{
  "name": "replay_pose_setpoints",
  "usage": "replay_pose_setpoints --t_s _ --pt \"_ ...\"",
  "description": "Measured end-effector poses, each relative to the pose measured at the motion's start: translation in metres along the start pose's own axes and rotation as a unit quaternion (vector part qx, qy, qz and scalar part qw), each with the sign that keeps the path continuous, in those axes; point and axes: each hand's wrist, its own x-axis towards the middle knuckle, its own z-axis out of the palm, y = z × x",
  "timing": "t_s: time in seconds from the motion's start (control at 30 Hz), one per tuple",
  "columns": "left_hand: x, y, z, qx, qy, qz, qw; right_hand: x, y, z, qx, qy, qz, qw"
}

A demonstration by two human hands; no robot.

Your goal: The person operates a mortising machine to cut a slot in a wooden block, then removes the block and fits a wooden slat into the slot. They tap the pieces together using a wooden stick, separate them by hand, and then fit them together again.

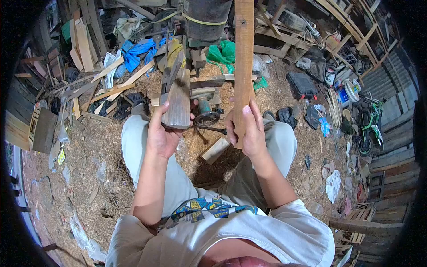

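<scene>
My left hand point(161, 135) is closed around the near end of a thick, weathered wooden block point(178, 104), thumb on its left side and fingertips at its right edge. A darker strip lies along the block's upper left. In my right hand point(252, 131) is a long brown wooden board point(244, 58), gripped near its lower end and pointing away from me. A dark spot marks the board near its far end. Between the two hands, lower down, stands a green metal vise with a round handwheel point(207, 118). A pale wood offcut point(215, 150) lies below it.
Sawdust and litter cover the ground point(102, 178). Blue cloth point(135, 54) and loose wood strips lie at the far left, green plastic point(222, 53) ahead. To the right are a dark case point(302, 85), a white bucket point(351, 90) and a small green bicycle point(371, 127).
</scene>
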Motion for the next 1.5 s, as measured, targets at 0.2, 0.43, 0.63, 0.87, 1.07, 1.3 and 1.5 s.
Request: replay_pose_setpoints --t_s 0.2,0.43,0.63,0.87,1.07,1.3,1.5 --pt "0.0 -0.003 -0.013 0.025 0.063 -0.012 0.998 -0.003 -0.006 0.001 0.012 -0.005 0.018 1.0" --pt "-0.008 0.008 -0.004 0.165 0.092 0.084 0.978 -0.011 0.006 0.003 0.059 -0.062 0.078 0.993" --pt "-0.001 0.004 -0.018 0.123 0.105 0.099 0.982 -0.021 0.009 0.009 0.041 -0.07 0.107 0.991" --pt "0.002 0.001 -0.001 0.119 0.19 0.125 0.966 -0.03 0.014 0.017 0.043 -0.076 0.129 0.988" --pt "0.025 -0.029 -0.013 0.159 0.262 0.231 0.924 -0.031 0.01 0.021 0.02 -0.068 0.125 0.99" --pt "0.02 -0.026 -0.006 0.167 0.272 0.213 0.923 -0.036 0.015 0.023 0.131 0.001 0.051 0.99" --pt "0.02 -0.026 -0.001 0.162 0.256 0.227 0.925 -0.038 0.011 0.026 -0.052 -0.135 0.141 0.979"
